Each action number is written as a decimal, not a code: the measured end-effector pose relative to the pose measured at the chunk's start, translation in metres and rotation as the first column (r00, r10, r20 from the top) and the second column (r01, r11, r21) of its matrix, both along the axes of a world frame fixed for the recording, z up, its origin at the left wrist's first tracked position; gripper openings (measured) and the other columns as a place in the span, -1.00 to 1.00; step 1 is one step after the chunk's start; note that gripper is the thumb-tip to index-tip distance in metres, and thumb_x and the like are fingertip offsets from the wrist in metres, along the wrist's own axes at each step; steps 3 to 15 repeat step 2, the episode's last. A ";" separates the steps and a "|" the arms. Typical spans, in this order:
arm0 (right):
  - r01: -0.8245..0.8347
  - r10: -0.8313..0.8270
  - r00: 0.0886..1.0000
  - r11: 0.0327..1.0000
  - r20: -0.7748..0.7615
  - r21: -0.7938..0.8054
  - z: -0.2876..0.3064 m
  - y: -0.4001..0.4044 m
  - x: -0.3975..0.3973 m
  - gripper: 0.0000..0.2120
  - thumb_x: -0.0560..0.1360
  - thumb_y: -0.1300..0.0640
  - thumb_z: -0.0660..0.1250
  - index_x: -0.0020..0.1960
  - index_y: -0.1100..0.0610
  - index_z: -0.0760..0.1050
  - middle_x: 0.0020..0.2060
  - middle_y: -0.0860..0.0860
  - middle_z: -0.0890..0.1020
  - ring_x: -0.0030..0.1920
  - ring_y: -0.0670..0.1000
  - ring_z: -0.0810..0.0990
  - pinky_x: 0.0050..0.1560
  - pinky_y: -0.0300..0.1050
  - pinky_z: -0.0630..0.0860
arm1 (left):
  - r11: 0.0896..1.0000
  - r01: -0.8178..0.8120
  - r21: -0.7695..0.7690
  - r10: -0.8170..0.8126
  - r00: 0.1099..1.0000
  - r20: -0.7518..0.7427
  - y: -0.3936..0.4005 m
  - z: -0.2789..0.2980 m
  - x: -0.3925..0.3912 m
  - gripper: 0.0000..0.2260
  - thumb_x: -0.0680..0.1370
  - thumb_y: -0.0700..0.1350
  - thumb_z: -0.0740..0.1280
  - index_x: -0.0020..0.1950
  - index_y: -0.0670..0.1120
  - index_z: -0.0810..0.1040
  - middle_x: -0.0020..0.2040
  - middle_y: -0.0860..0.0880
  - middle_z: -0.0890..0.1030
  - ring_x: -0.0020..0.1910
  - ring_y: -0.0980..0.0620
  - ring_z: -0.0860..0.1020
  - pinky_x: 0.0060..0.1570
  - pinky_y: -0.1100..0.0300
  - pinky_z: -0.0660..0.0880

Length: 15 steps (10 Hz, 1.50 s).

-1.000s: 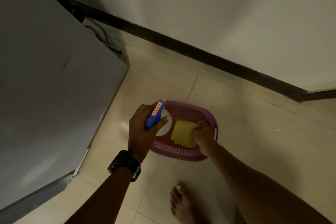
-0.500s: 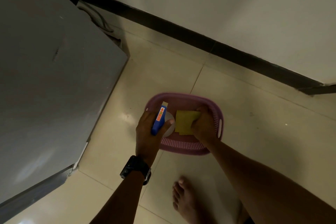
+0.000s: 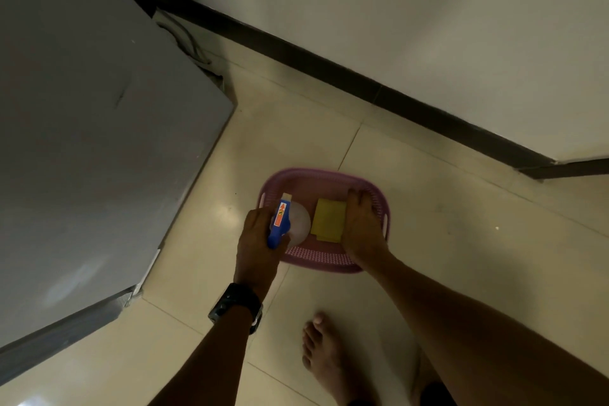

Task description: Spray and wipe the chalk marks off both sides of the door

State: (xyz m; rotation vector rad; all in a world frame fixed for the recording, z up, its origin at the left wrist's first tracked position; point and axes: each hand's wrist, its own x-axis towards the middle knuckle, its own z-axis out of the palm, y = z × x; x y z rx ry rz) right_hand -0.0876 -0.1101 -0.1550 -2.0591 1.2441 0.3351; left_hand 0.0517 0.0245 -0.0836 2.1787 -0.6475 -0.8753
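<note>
A pink plastic basket [image 3: 329, 175] sits on the tiled floor below me. My left hand [image 3: 257, 241] is shut on a spray bottle [image 3: 281, 219] with a blue trigger head and a pale round body, held at the basket's left side. My right hand [image 3: 362, 224] lies over the right edge of a folded yellow cloth [image 3: 328, 219] that rests flat in the basket; whether the fingers grip it is hard to tell. The grey door [image 3: 92, 142] fills the left of the view, its bottom corner close to the basket.
A cream wall with a dark skirting [image 3: 362, 89] runs diagonally behind the basket. Cables [image 3: 188, 39] hang in the gap behind the door. My bare foot [image 3: 324, 353] stands on the tiles just behind the basket. A black watch [image 3: 235, 306] is on my left wrist.
Both hands have gone down into the basket. The spray bottle now sits low at the left side and the yellow cloth lies flat under my right hand.
</note>
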 end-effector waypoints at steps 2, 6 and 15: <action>-0.164 0.174 0.983 0.979 0.068 -0.122 0.080 -0.003 -0.038 -0.08 0.47 0.04 0.51 0.62 0.23 0.03 0.49 0.26 0.28 0.47 0.26 0.33 0.32 0.17 0.51 | 0.984 0.027 0.177 -0.058 0.983 0.174 0.010 0.078 -0.003 -0.41 0.52 -0.48 0.24 0.50 -0.08 0.36 0.41 -0.01 0.43 0.35 -0.04 0.42 0.28 0.25 0.38; -0.164 0.174 0.983 0.979 0.068 -0.122 0.080 -0.003 -0.038 -0.08 0.47 0.04 0.51 0.62 0.23 0.03 0.49 0.26 0.28 0.47 0.26 0.33 0.32 0.17 0.51 | 0.984 0.027 0.177 -0.058 0.983 0.174 0.010 0.078 -0.003 -0.41 0.52 -0.48 0.24 0.50 -0.08 0.36 0.41 -0.01 0.43 0.35 -0.04 0.42 0.28 0.25 0.38; -0.164 0.174 0.983 0.979 0.068 -0.122 0.080 -0.003 -0.038 -0.08 0.47 0.04 0.51 0.62 0.23 0.03 0.49 0.26 0.28 0.47 0.26 0.33 0.32 0.17 0.51 | 0.984 0.027 0.177 -0.058 0.983 0.174 0.010 0.078 -0.003 -0.41 0.52 -0.48 0.24 0.50 -0.08 0.36 0.41 -0.01 0.43 0.35 -0.04 0.42 0.28 0.25 0.38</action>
